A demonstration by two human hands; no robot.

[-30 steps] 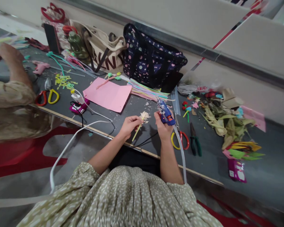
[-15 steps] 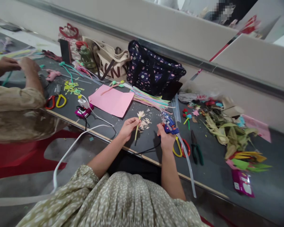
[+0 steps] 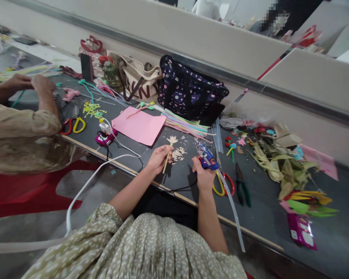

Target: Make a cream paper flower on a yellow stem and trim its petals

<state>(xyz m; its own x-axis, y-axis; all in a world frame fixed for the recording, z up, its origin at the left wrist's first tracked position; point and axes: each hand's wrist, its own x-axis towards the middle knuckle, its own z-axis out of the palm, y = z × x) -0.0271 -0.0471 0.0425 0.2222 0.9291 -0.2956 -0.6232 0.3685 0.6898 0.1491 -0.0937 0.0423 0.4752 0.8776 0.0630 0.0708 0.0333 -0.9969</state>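
Between the fingers of my left hand (image 3: 159, 158) is a small handmade flower (image 3: 171, 140) with pale cream petals and a green stem that points down toward the table edge. My right hand (image 3: 204, 173) is wrapped around a blue hot glue gun (image 3: 206, 155), its nozzle pointing away from me. A long clear glue stick (image 3: 232, 211) sticks out of its back and hangs past the table edge. Loose cream petal pieces (image 3: 178, 154) lie on the table between my hands, just beyond the flower.
Scissors (image 3: 227, 184) and pliers (image 3: 242, 185) lie right of my right hand. Pink paper (image 3: 138, 124), pipe cleaners (image 3: 186, 124) and a dark dotted bag (image 3: 192, 91) are behind. Dried husks (image 3: 287, 172) lie far right. A co-worker's hands (image 3: 42, 85) are at left. A white cable (image 3: 84, 188) crosses the edge.
The view has shifted slightly, so most things appear a little lower. My left hand has turned the flower a little, its stem now leaning more. The glue gun stays in my right hand.
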